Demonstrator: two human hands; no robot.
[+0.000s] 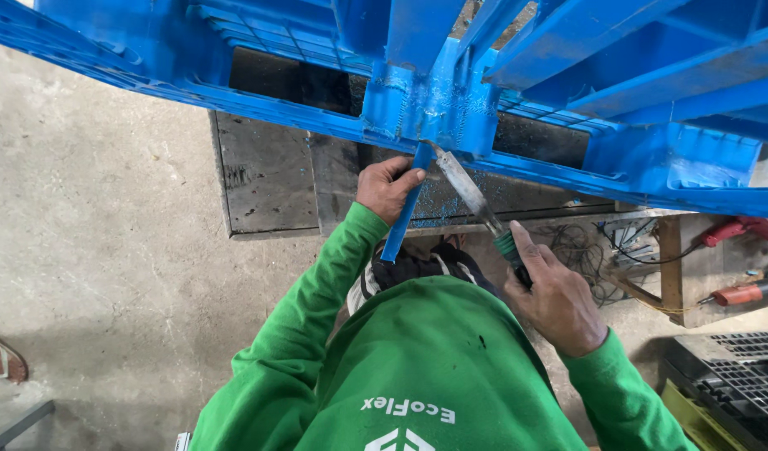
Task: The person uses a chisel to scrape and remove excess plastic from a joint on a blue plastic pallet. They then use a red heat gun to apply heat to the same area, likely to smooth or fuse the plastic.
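From the head view, our left hand point(386, 189) pinches a blue plastic strip point(405, 216) up against the blue pallet point(434, 100) joint, while our right hand point(557, 301) wraps its grip around a green-handled iron point(476, 200), tip touching the same joint above the dark worktop point(267, 175).

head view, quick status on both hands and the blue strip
Left hand gripping blue plastic strip, its top end at the blue pallet joint. Right hand holds green-handled iron, tip at same joint. Nothing in the way.
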